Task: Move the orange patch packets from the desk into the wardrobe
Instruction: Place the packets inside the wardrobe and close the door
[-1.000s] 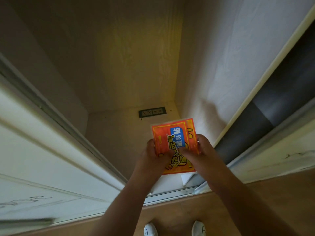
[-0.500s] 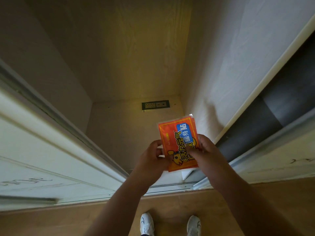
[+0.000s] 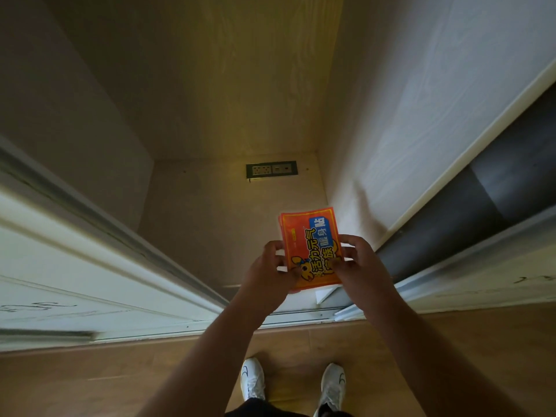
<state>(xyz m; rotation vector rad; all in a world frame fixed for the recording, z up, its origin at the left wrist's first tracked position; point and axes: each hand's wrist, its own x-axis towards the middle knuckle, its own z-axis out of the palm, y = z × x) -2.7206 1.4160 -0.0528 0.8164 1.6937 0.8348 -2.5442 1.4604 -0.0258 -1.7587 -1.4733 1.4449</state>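
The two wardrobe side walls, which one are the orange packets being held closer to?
The right-hand side wall, pale and daylit. The orange packets, held in the left hand and right hand, are close to it; the shadowed left wall lies well across the wardrobe floor.

Glossy plastic packets (image 3: 310, 245); matt woodgrain wardrobe (image 3: 234, 85); wood floor (image 3: 120, 383).

You see the patch packets (image 3: 310, 245) in bright orange with a blue label panel, white and yellow lettering outlined in black, and a yellow cartoon dog in the lower corner. The wardrobe (image 3: 210, 100) interior shows pale beige wood grain tinted yellow, with a dark-framed white socket plate (image 3: 271, 169). Your sneakers (image 3: 332, 386) are white on a warm brown wood floor (image 3: 120, 383).
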